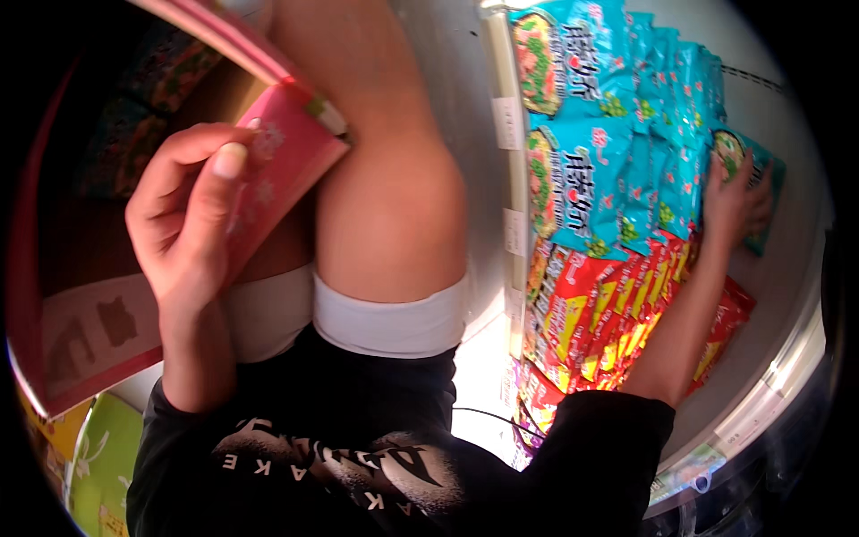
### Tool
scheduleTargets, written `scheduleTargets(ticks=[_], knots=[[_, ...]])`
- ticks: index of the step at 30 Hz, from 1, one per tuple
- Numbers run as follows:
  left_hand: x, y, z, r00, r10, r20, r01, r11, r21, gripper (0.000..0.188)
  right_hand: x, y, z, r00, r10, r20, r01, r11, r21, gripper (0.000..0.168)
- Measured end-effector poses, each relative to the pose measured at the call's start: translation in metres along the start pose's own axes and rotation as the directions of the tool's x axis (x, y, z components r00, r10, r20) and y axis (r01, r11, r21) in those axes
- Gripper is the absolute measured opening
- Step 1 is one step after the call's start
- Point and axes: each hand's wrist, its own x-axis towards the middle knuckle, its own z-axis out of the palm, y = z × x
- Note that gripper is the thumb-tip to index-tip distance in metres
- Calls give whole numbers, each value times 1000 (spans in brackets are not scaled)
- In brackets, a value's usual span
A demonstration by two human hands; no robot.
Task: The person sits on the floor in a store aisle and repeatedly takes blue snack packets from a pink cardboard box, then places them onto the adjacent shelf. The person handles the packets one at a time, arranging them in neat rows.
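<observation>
My left hand (191, 221) is at a red-pink cardboard carton, its thumb and forefinger pinching the edge of a carton flap (288, 144). Inside the open carton, dim teal packets (127, 141) lie in shadow. On the right, my right hand (728, 201) reaches over a shelf and grips a teal instant-noodle packet (768, 178) behind the rows; its fingers cover part of it. Two rows of teal noodle packets (580, 181) stand overlapping in front of that hand. Below them are red and yellow packets (604, 315), with my right forearm across their far end.
The shelf's near edge (515, 168) carries white label tags. More red and purple packets (533, 403) stand at its lower end. A curved shelf rim (745, 419) with tags runs along the right. My bare knee (396, 221) lies between carton and shelf. A green box (107, 456) is at lower left.
</observation>
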Motion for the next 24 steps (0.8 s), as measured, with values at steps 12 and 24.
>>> scheduleTargets(ticks=[12, 24], knots=[[75, -12, -86, 973, -125, -196, 233, 507, 830, 72, 37, -32, -84, 987, -144, -74, 161, 898, 410, 40], [110, -68, -114, 926, 104, -362, 370, -69, 927, 62, 32, -131, -290, 980, -108, -166, 189, 260, 947, 35]])
